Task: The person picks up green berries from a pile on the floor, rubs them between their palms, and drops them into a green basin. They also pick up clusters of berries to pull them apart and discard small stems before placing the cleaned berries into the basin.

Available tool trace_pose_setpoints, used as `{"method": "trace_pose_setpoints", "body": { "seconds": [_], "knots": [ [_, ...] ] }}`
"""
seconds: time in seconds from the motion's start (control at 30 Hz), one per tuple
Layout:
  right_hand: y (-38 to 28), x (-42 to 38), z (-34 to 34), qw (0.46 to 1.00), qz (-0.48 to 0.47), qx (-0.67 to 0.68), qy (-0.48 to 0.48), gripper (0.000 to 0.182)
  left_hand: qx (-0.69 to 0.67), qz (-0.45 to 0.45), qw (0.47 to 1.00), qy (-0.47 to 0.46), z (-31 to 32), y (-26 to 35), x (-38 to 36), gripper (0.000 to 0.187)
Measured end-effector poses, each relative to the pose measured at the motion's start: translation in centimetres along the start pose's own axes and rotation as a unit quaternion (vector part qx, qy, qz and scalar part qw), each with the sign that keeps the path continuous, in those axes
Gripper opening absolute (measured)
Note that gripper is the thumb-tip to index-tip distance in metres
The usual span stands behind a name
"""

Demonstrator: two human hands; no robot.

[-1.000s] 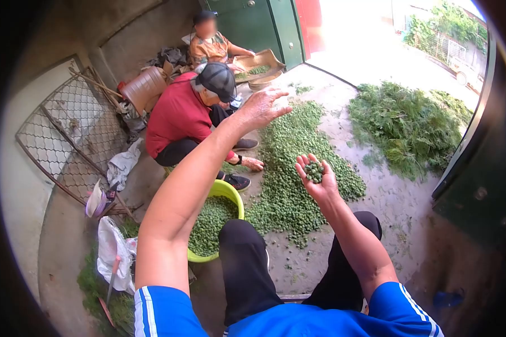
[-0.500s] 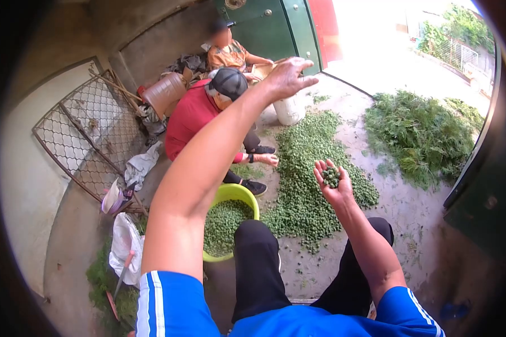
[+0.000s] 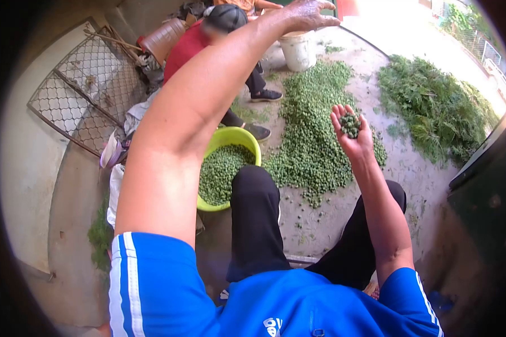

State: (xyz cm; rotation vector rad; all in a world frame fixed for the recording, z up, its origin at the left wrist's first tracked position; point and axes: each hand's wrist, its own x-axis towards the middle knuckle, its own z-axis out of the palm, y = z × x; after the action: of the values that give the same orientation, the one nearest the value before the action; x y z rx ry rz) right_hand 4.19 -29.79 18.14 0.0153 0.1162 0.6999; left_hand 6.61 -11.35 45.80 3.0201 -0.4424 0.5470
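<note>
My left hand [image 3: 311, 14] is raised at the top of the view, its fingers apart and nothing visible in them. Palm up, my right hand [image 3: 355, 145] is cupped around a small heap of green cones [image 3: 350, 126]. Beneath and beside it, a long pile of the same small green cones [image 3: 315, 132] is spread over the floor. A yellow-green tub [image 3: 256, 143] filled with more of them stands by my left knee.
A co-worker in a red top [image 3: 184, 49] and dark cap sits at upper left, partly behind my left arm. A white bucket [image 3: 298, 53] stands beyond the pile. Cut green branches [image 3: 438, 106] lie at right. A metal mesh frame [image 3: 90, 90] leans at left.
The view has tilted down, so the floor, tub and pile sit higher in it. My left hand stays raised and open; my right hand still holds the cones.
</note>
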Motion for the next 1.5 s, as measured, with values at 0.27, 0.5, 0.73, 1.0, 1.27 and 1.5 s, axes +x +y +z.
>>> {"method": "trace_pose_setpoints", "body": {
  "seconds": [0.27, 0.5, 0.73, 1.0, 1.27, 1.5],
  "knots": [
    [-0.1, 1.1, -0.3, 1.000, -0.008, -0.005, -0.014, 0.044, -0.233, 0.036, 0.971, 0.026, 8.3, -0.6, -6.1, 0.047],
    [0.0, 2.4, -0.7, 0.999, -0.020, -0.004, -0.035, 0.047, -0.411, -0.086, 0.907, 0.042, 17.6, 4.1, -13.3, 0.032],
    [1.5, 4.3, -1.0, 0.998, 0.022, 0.010, -0.059, 0.045, -0.439, -0.102, 0.886, 0.110, 21.9, 5.9, -14.6, 0.049],
    [2.7, 5.4, -2.9, 0.996, -0.031, -0.085, -0.006, 0.037, -0.476, -0.145, 0.862, 0.094, 24.4, 5.8, -15.3, 0.040],
    [2.5, 5.8, -4.1, 0.997, -0.024, -0.079, 0.003, 0.034, -0.461, -0.159, 0.869, 0.086, 25.0, 6.3, -15.8, 0.029],
    [2.8, 5.5, -3.7, 0.999, -0.005, -0.036, 0.029, 0.033, -0.450, -0.162, 0.873, 0.093, 25.4, 5.9, -16.1, 0.022]
  ]
}}
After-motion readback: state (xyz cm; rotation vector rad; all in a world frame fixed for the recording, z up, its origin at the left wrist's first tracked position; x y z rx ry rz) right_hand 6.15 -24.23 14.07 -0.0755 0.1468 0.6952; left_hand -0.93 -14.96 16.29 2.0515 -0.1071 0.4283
